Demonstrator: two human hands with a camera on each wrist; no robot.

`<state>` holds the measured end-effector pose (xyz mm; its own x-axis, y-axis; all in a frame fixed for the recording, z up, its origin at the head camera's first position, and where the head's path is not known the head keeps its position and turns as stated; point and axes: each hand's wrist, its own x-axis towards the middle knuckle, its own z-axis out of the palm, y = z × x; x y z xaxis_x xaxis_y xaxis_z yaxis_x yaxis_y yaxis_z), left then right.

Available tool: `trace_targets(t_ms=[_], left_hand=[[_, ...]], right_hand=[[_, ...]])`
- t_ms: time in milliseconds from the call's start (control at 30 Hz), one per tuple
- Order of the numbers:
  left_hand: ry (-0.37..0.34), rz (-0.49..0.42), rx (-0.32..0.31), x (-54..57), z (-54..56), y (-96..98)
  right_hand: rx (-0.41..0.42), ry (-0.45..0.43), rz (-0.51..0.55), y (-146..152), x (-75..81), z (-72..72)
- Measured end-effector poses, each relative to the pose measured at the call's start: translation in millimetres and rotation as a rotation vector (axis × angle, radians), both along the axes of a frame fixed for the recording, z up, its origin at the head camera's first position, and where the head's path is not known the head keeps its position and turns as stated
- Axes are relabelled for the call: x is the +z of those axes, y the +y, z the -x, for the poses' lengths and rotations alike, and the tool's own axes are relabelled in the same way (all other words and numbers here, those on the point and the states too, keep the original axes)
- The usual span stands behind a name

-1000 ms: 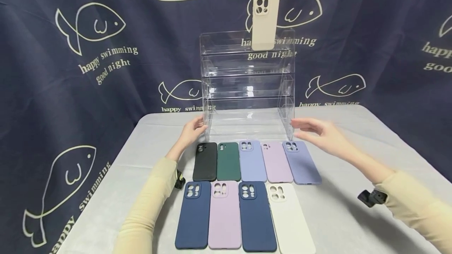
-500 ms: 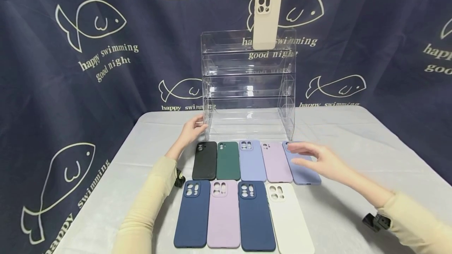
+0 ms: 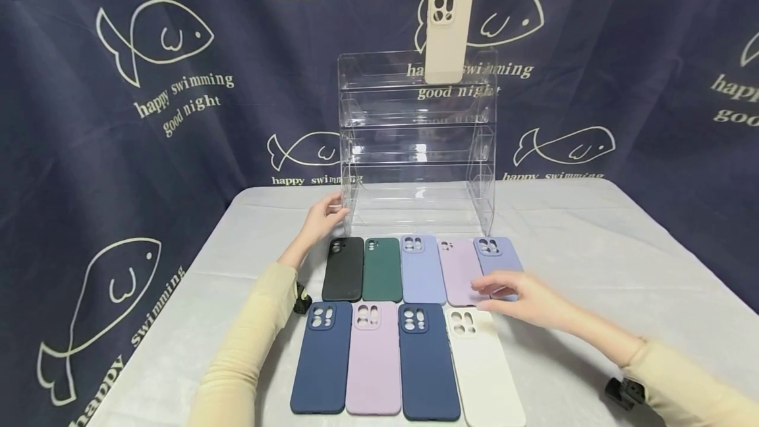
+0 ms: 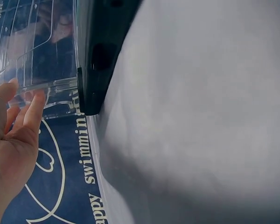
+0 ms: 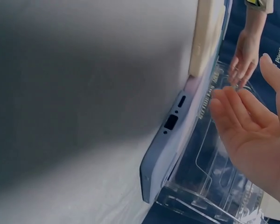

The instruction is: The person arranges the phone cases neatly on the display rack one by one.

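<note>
My left hand (image 3: 323, 219) touches the lower left side of a clear tiered display rack (image 3: 418, 209). In the left wrist view its fingers (image 4: 35, 112) lie fairly straight against the clear plastic, thumb apart. My right hand (image 3: 518, 295) hovers loosely open, holding nothing, over the right end of the phone cases. It partly hides a periwinkle case (image 3: 501, 256) and the lower corner of a lilac case (image 3: 459, 269). Just below the hand lies a white case (image 3: 489, 371). A cream phone case (image 3: 447, 38) stands upright at the rack's top right.
The back row continues left with light-blue (image 3: 423, 272), green (image 3: 382, 272) and black (image 3: 342, 272) cases. In front lie a navy case (image 3: 323, 361), a pink-lilac case (image 3: 375, 364) and another navy case (image 3: 429, 368). A fish-print curtain (image 3: 255, 84) hangs behind the table (image 3: 593, 242).
My right hand has left the rack's right side and come down toward me, over the right-hand phone cases. The left hand has stayed at the rack, which has barely shifted.
</note>
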<state>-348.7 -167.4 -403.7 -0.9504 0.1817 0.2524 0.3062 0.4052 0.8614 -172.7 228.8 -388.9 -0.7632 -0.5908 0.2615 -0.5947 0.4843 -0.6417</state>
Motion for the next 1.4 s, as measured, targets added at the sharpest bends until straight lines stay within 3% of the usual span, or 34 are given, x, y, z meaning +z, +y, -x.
trace_targets(t_ms=[233,500,800,1100,1400], left_hand=[[-0.004,0.023,0.012,1.8,-1.7,0.6],[0.015,0.017,0.006,-0.3,-0.1,1.4],[0.011,0.028,0.004,0.2,0.1,0.8],[0.012,0.039,0.010,1.0,-0.9,-0.9],[0.008,-0.005,-0.004,-1.4,0.1,-0.5]], right_hand=[[0.106,-0.005,-0.029,-2,-7.1,-0.7],[0.109,0.007,-0.029,1,-10.5,-2.3],[0.105,-0.048,-0.016,3,-12.1,-5.8],[0.023,-0.082,-0.053,7,-11.9,-15.8],[-0.091,-0.049,-0.182,1,-9.0,-28.8]])
